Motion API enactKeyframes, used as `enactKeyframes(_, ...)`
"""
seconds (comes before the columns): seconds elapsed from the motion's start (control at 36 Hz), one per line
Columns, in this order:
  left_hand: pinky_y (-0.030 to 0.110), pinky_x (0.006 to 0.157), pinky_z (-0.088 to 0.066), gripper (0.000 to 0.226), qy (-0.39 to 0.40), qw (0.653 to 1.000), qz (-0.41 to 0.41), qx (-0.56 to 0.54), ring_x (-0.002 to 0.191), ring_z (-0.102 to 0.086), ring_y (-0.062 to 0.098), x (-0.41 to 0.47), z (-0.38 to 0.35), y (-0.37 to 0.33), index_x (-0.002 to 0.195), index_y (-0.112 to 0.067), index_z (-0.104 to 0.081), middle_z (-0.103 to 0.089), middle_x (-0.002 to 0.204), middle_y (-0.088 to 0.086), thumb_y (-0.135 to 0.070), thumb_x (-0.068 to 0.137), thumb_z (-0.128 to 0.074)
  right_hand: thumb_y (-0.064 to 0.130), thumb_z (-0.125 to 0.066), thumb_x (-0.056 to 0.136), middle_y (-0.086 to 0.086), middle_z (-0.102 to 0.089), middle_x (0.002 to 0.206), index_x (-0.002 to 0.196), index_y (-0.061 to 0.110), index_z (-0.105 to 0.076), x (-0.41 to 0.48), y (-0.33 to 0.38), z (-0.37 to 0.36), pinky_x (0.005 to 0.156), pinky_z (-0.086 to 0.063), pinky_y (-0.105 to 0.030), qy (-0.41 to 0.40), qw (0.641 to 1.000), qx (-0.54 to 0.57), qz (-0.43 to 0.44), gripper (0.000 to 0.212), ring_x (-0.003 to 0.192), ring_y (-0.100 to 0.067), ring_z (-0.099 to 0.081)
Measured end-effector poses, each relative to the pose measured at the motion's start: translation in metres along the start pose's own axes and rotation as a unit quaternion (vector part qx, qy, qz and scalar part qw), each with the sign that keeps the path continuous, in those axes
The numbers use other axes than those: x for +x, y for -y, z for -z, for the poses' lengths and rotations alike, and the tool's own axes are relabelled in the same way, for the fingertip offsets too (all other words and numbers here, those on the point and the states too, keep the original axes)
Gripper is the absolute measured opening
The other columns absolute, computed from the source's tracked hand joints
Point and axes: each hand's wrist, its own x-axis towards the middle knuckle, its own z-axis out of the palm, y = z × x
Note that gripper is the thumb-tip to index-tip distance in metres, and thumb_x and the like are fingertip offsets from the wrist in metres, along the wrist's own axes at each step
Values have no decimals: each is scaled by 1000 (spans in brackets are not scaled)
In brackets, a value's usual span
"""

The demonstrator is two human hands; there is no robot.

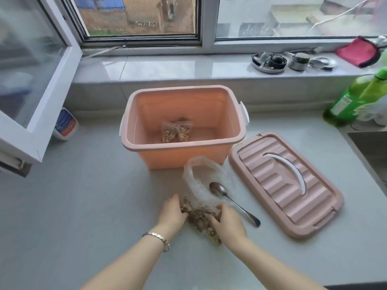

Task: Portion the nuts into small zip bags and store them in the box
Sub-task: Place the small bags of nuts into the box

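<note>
In front of the pink storage box (167,158), the clear bag of nuts (201,219) lay on the counter (83,206). The left grip (173,212) and right grip (229,221) grasped its opposite sides. Two filled zip bags (177,130) lay inside the box.

Pale grey counter (83,206) under window. Open pink box (182,155) mid-counter; lid (282,185) flat just right of it. Clear bag of nuts (201,218) in front, spoon (236,206) partly on bag. Green bottle (354,97) far right; white tub (65,124) far left.
</note>
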Motion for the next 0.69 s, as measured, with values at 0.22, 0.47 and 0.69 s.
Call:
enactKeyframes(0.22, 10, 43, -41, 25, -27, 987, 48, -150, 49, -51, 2, -33, -2, 23, 64, -20, -48, -57, 68, 4, 0, 70, -63, 30, -67, 83, 2, -55, 85, 118, 11, -46, 3, 1, -15, 75, -41, -29, -40, 968, 228, -99, 45, 86, -19, -56)
enactKeyframes(0.47, 10, 60, -40, 24, -109, 948, 65, -292, 80, -56, 4, -69, 11, 42, 76, -18, -57, -63, 79, -6, -9, 69, -78, 29, -65, 83, 2, -65, 79, 78, 23, -62, -4, 4, -13, 64, -38, -26, -59, 975, 209, -53, 8, 75, -15, -58)
enactKeyframes(0.69, 19, 65, -42, 43, -199, 918, 34, -341, 63, -60, -3, -94, 48, 25, 87, -31, -45, -63, 88, -6, -11, 69, -78, 16, -68, 82, 7, -64, 66, 71, 17, -63, -28, 18, 12, 55, -41, -13, -32, 967, 244, 70, 13, 55, 1, -56)
